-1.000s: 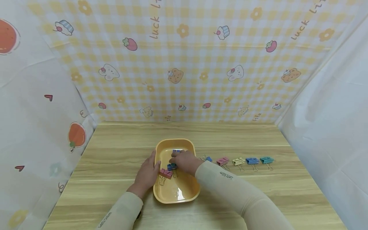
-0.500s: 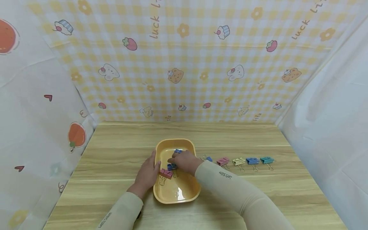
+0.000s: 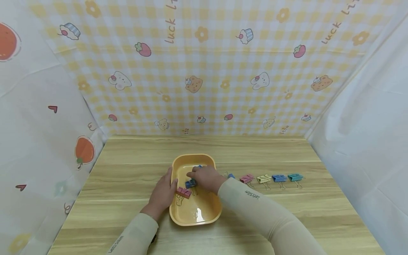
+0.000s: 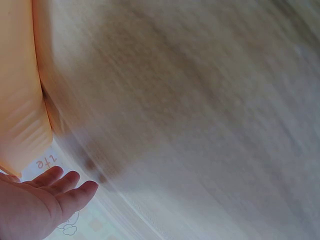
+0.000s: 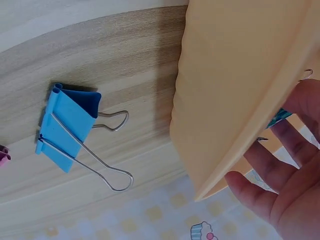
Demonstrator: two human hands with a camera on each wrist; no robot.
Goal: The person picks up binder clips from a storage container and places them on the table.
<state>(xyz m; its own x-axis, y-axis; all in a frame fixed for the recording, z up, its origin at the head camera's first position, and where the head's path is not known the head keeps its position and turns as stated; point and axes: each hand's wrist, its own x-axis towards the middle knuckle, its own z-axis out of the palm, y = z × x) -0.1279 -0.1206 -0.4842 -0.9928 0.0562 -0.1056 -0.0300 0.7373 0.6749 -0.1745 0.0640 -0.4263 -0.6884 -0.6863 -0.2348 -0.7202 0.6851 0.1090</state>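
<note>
In the head view my left hand (image 3: 163, 193) lies along the left wall of a yellow plastic tray (image 3: 181, 219), thumb at the rim. The left wrist view shows its fingers (image 4: 75, 199) fairly straight beside the wall. My right hand (image 3: 208, 177) reaches inside the tray, fingertips low near a dark blue-and-teal binder clip (image 3: 190, 183). A pink binder clip (image 3: 184, 192) lies left of that. Another blue clip (image 3: 200, 166) shows behind the right hand, mostly hidden. In the right wrist view a teal clip (image 5: 279, 117) appears between thumb and fingers; I cannot tell whether they grip it.
Right of the tray a row of binder clips lies on the wooden table (image 3: 127, 152): blue (image 3: 231, 176), pink (image 3: 247, 178), yellow (image 3: 264, 179), blue (image 3: 279, 178) and teal (image 3: 295, 177). A checked cloth (image 3: 204, 63) hangs behind, with white cloth at both sides.
My right hand has shifted slightly right inside the tray. The blue clip behind it has moved a little right and is now more covered. My left hand stays at the tray's wall.
</note>
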